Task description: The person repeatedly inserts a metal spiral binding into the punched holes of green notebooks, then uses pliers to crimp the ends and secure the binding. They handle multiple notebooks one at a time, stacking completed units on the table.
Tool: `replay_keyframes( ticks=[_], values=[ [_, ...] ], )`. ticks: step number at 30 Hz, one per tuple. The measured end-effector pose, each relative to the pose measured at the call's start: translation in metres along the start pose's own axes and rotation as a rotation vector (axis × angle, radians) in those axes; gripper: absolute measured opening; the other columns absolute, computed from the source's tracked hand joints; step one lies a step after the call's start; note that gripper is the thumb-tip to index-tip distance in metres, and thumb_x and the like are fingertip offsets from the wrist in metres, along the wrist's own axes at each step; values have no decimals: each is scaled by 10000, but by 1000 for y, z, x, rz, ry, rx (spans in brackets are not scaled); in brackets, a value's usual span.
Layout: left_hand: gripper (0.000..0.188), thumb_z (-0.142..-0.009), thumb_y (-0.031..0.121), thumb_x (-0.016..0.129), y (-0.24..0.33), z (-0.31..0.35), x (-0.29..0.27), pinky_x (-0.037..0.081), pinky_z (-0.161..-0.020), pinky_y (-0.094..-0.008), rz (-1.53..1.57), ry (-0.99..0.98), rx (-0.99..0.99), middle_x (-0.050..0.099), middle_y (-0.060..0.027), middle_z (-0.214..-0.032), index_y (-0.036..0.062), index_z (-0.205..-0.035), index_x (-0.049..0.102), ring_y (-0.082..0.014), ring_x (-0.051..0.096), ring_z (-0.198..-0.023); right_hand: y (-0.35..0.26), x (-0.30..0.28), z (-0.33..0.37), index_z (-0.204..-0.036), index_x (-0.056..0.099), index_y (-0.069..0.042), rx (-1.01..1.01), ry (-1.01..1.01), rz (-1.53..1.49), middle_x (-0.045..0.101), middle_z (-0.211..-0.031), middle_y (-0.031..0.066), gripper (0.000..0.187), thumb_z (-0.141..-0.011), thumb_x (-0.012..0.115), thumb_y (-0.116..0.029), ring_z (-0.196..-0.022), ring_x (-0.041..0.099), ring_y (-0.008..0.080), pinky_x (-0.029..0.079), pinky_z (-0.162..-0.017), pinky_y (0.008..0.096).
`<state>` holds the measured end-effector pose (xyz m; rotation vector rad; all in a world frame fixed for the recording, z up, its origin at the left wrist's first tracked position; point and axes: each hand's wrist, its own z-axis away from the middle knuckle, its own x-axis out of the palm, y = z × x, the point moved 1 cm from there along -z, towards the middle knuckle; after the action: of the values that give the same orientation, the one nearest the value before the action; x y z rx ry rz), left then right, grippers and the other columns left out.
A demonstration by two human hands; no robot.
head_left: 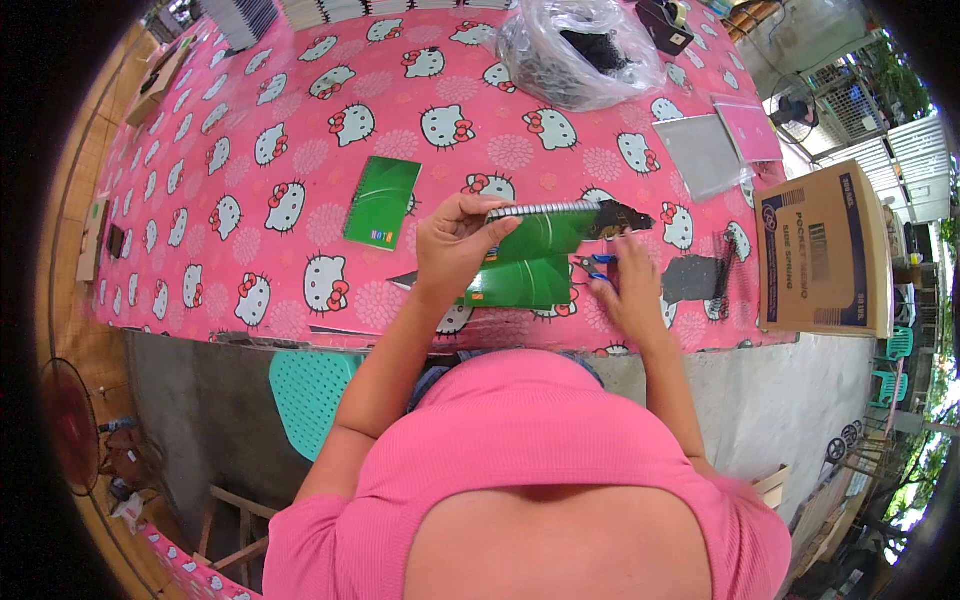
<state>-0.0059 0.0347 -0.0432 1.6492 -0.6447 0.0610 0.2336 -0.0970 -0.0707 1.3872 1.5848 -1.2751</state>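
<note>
My left hand [462, 240] grips a green spiral notebook [545, 232] near one end of its wire binding, holding it tilted above the table. Under it lies another green notebook [520, 285] near the table's front edge. My right hand [630, 285] rests by a pair of scissors [597, 264] with blue handles. Its fingers are apart and its thumb is at the handles; no firm grip shows. Just beyond that hand lies a torn black piece [622, 220]. A third green notebook [382, 203] lies flat to the left of my left hand.
A pink patterned cloth [330, 145] covers the table. Right of my right hand lie a dark grey piece [690, 278] and black spiral coils [722, 285]. A cardboard box [815, 250] stands at the right edge; a plastic bag [575, 60] and a tape dispenser [665, 25] are farther back.
</note>
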Motion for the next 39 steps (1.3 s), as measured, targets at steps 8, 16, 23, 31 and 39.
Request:
replay_keyframes(
  ticks=[8,16,23,31,39],
  values=[
    [202,-805,-121,675,31,3,13,558,-798,-293,-443,-47,487,657,-181,-1064,-24,-964,596,-199,655,-949,-34,-56,-8,-1140,604,-37,246,5,-443,584,-1019,168,383,-836,691,-253,-954,567,327,455,-828,410],
    [234,-743,-167,658,32,14,20,541,-790,-327,-519,-58,460,678,-189,-993,-34,-934,638,-259,675,-915,-108,-88,-44,-1121,604,-44,-119,70,-465,588,-1039,160,431,-757,745,-227,-948,566,340,455,-835,430],
    [229,-714,-151,683,35,16,21,546,-786,-355,-514,-56,515,687,-190,-946,-34,-908,644,-278,676,-910,-90,-79,-48,-1124,607,-14,383,-650,-1156,617,-1141,105,378,-876,677,-291,-1023,593,219,472,-836,369],
    [179,-761,-71,681,27,34,-5,510,-891,-443,-826,-450,646,668,-171,-1066,-2,-912,615,-357,633,-1037,-37,-55,-19,-1278,525,-48,140,-565,-886,598,-1054,114,404,-944,578,-269,-965,577,236,451,-857,352],
    [135,-811,1,652,-1,61,-17,359,-1054,-534,-1008,-597,427,598,-168,-1262,34,-857,530,-389,518,-1233,-8,-23,-47,-1213,589,-88,-152,-184,-197,553,-1045,120,403,-879,629,-310,-973,535,306,410,-853,417]
  ],
)
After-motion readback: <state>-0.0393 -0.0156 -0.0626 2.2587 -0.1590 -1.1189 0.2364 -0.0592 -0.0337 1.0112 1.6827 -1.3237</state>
